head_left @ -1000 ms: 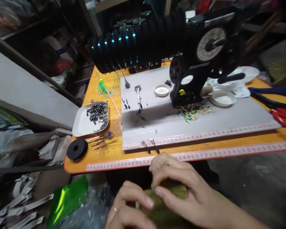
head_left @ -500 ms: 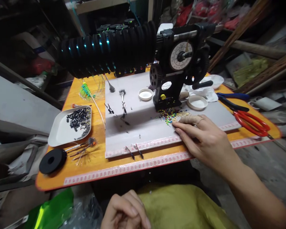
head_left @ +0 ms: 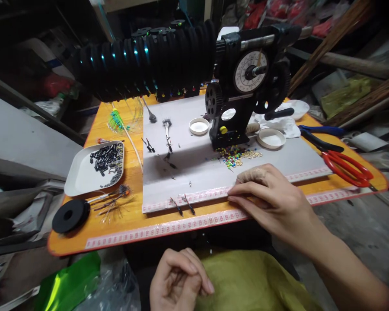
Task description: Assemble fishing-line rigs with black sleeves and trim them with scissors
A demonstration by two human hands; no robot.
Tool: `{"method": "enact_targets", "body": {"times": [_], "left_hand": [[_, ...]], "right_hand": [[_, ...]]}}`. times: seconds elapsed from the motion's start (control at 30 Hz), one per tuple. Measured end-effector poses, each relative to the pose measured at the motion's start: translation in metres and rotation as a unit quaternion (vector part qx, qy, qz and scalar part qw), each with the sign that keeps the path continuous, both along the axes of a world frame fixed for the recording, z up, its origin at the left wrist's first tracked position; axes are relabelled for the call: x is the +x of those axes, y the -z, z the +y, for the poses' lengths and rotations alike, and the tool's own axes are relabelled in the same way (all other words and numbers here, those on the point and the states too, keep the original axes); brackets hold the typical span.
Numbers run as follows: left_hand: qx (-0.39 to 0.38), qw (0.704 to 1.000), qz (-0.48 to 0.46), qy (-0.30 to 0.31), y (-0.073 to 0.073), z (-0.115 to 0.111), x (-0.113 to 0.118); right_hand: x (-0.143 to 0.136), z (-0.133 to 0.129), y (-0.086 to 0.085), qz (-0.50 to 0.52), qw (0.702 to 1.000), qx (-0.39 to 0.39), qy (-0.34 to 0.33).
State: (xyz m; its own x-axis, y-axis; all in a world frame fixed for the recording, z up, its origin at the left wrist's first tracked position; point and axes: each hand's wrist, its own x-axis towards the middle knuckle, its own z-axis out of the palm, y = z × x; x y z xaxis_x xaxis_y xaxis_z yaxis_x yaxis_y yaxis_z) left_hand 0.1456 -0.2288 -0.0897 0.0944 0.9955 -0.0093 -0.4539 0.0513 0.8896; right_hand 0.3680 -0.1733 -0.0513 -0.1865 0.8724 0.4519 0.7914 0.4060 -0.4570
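My right hand (head_left: 267,196) is over the front edge of the grey-white board (head_left: 201,166), thumb and fingertips pinched together. A wrap covers one of its fingers; whatever is in the pinch is too small to make out. Just beyond the fingertips lies a pile of tiny coloured beads (head_left: 231,156) with small gold pieces (head_left: 253,154) beside it. Below the table edge, my left hand (head_left: 178,280) is curled above the olive cloth (head_left: 246,278), fingers closed against the thumb. Anything in that grip cannot be seen.
Behind the beads stands a black machine (head_left: 233,112) with a dial and a long row of spools (head_left: 142,60). A white tray (head_left: 79,177) of black parts and a black spool (head_left: 69,215) lie left. Red-handled scissors (head_left: 346,166) and pliers (head_left: 317,131) lie right.
My right hand has drawn back from the bead pile toward the board's front edge, still pinched. My left hand has shifted slightly right and up. The view has moved a little.
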Motion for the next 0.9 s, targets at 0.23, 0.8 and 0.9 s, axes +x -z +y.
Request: {"method": "enact_targets", "body": {"times": [0.23,0.8,0.9], "left_hand": [[-0.129,0.991,0.003,0.026,-0.017,0.003,0.015],[-0.147,0.986,-0.013,0.082,-0.02,-0.002,0.005],[-0.147,0.986,-0.011,0.079,-0.02,-0.002,0.005]], "right_hand": [[-0.034,-0.035,-0.001,0.177,0.978,-0.064,-0.094],[-0.063,-0.049,-0.003,0.325,0.914,-0.239,-0.039],[-0.062,-0.048,-0.004,0.317,0.917,-0.238,-0.044]]}}
